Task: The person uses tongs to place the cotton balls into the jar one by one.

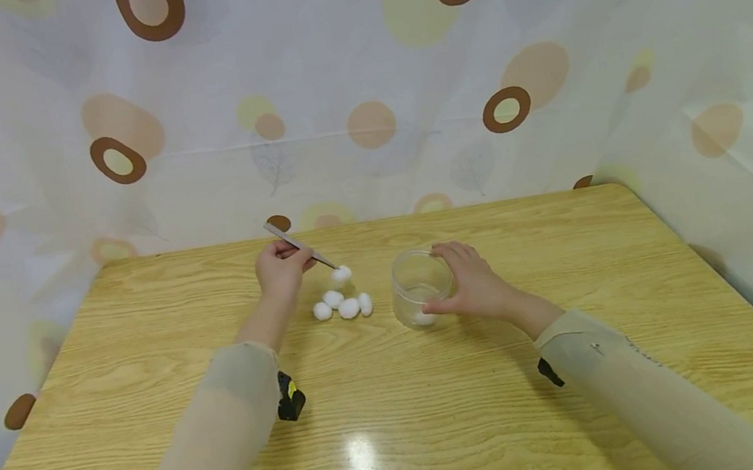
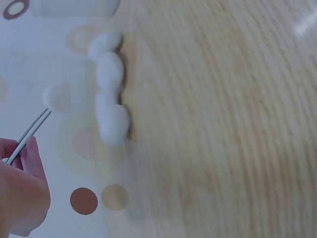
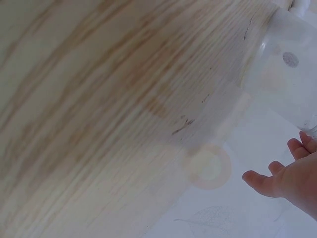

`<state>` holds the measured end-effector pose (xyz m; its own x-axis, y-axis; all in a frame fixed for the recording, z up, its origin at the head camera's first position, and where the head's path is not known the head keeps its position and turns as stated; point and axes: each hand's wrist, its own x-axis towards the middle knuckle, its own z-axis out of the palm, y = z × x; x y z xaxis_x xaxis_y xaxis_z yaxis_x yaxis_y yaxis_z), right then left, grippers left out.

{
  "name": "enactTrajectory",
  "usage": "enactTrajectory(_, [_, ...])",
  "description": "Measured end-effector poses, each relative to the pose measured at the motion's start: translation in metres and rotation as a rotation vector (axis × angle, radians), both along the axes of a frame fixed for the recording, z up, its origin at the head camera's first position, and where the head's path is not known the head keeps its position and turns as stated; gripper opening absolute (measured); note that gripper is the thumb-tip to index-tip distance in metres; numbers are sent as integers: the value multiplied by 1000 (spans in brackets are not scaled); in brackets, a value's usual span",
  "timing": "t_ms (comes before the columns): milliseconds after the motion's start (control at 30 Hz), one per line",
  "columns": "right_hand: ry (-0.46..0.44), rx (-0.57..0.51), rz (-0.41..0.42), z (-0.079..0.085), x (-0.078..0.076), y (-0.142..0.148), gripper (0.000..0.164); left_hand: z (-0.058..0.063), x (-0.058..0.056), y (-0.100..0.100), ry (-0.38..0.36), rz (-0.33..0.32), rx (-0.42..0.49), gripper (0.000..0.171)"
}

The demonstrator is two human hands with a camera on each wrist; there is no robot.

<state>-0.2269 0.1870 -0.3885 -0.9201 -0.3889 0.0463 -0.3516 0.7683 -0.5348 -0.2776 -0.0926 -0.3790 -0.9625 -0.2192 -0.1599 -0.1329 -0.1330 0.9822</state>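
My left hand [image 1: 280, 271] pinches a pair of metal tweezers [image 1: 286, 238], which slant down to the right. At their tips a white cotton ball [image 1: 342, 273] is held above the table. Several more cotton balls [image 1: 349, 309] lie close together on the wood just below it; in the left wrist view they line up along the table's far side. My right hand [image 1: 476, 287] grips a clear round jar [image 1: 405, 295] near its rim, thumb at the front and fingers behind. Through the jar's wall, something white like a cotton ball [image 1: 424, 317] shows at the bottom.
Both hands work over a wood-grain table [image 1: 399, 392], near its far edge. A patterned cloth [image 1: 325, 73] with brown rings hangs behind and along the sides. Dark wrist-worn devices [image 1: 289, 396] sit under the sleeves.
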Motion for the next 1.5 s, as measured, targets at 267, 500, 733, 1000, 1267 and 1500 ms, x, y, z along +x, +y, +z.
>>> enactTrajectory(267, [-8,0,3,1,0,1,85,19,1,-1,-48,21,200,13])
enactTrajectory(500, [-7,1,6,1,0,2,85,32,5,6,-67,3,281,13])
enactTrajectory(733, [-11,0,7,0,1,2,85,43,11,22,-65,-31,328,14])
enactTrajectory(1000, [-4,-6,3,0,1,1,85,48,20,46,-44,-81,322,13])
enactTrajectory(1267, [-13,-18,4,0,0,0,86,43,22,62,-57,-102,327,14])
enactTrajectory(1500, [-2,-12,3,1,0,0,86,41,23,69,-41,-119,298,16])
